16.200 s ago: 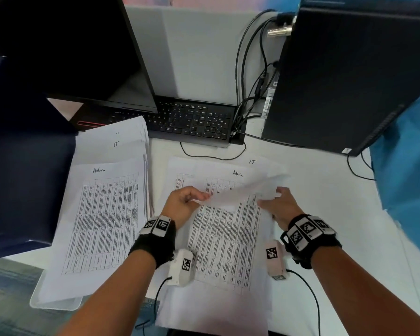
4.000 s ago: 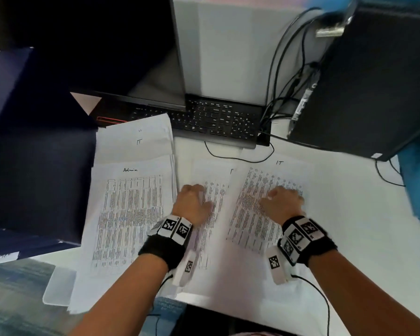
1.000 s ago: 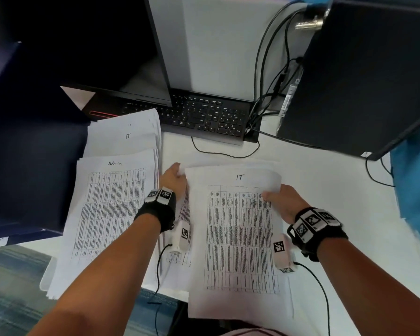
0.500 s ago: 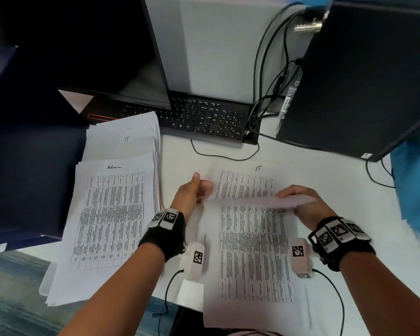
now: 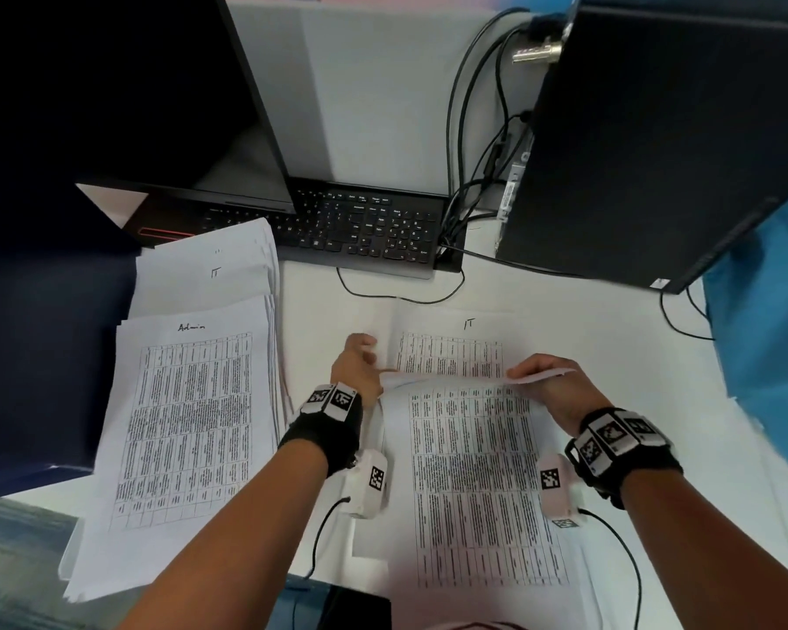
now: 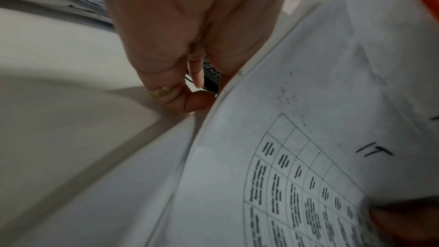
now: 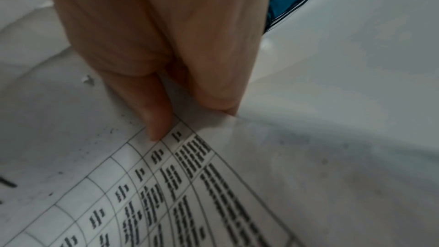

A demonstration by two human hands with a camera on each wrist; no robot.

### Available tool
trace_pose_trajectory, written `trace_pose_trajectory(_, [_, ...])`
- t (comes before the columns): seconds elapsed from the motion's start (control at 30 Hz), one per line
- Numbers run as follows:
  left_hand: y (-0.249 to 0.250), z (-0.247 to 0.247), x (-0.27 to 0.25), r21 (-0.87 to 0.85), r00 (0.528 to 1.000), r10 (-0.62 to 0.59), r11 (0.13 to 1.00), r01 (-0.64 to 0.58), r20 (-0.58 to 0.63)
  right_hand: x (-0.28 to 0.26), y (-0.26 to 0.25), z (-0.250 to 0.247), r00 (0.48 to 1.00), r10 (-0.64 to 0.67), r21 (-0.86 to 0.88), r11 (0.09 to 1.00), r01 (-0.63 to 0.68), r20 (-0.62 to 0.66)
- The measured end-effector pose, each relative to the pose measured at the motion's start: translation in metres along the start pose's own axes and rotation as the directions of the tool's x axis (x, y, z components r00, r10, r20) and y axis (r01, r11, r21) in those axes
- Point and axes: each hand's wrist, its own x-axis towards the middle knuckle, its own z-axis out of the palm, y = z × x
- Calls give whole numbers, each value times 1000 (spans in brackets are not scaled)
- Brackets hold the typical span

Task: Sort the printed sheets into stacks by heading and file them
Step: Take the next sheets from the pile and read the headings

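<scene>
Thin printed sheet, gridded table, top edge curled up off the white desk, pinched at each top corner by left hand and right hand; left wrist view alone shows its handwritten "IT" heading and a gold ring.

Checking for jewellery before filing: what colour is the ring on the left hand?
Gold. The ring sits on a curled finger of the left hand, clearest in the left wrist view.
</scene>
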Motion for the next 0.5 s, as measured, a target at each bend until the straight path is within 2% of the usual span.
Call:
trace_pose_trajectory(0.1, [2, 2, -9, -194, 995, 67, 980, -52, 71, -3, -1, 0, 999, -31, -10, 999, 30, -32])
trace_pose_trajectory(0.17, [7, 1, -17, -257, 983, 133, 962, -97, 125, -4, -2, 1, 998, -35, 17, 999, 36, -51])
trace_pose_trajectory(0.27, [3, -1, -27, -341, 955, 161, 937, -69, 248, -2, -3, 1, 994, -2, 134, 991, 17, -109])
trace_pose_trajectory(0.33, [-3, -6, -29, -440, 951, 171, 897, -42, 258, 0, -3, 2, 987, 6, 193, 981, 26, -162])
trace_pose_trajectory(0.4, [-7, -11, -29, -557, 966, 129, 831, 18, 223, 0, -7, 6, 984, 1, 264, 963, 48, -181])
trace_pose_trajectory(0.5, [-5, -16, -32, -722, 989, -7, 683, 113, 148, 2, -13, 16, 981, -14, 319, 945, 76, -194])
